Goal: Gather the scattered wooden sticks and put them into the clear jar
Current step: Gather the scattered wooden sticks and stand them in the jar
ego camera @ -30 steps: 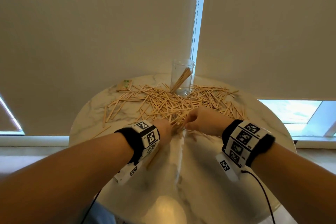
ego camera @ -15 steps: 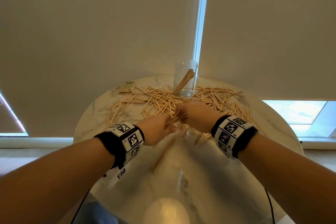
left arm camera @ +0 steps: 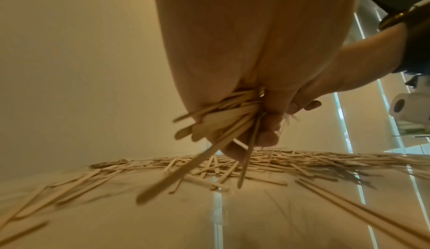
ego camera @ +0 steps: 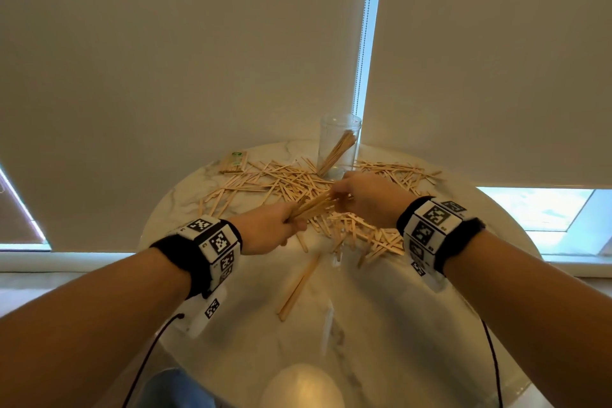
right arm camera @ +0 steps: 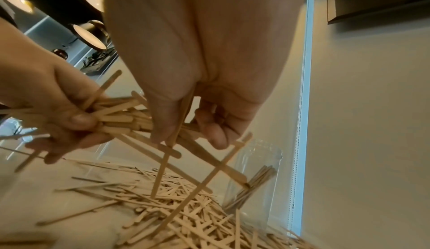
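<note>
Counts: two hands, one jar, one packet, sticks too many to count.

One clear jar is standing on one round table; two hands are showing, left hand and right hand; one small packet is lying there; the wooden sticks are lying uncountable, dozens scattered.

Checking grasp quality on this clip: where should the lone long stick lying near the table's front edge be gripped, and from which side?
Probably pinch the long stick by its near end, coming from above on the person's side. It lies flat on the table, apart from the pile, so one end must tip up first.
</note>
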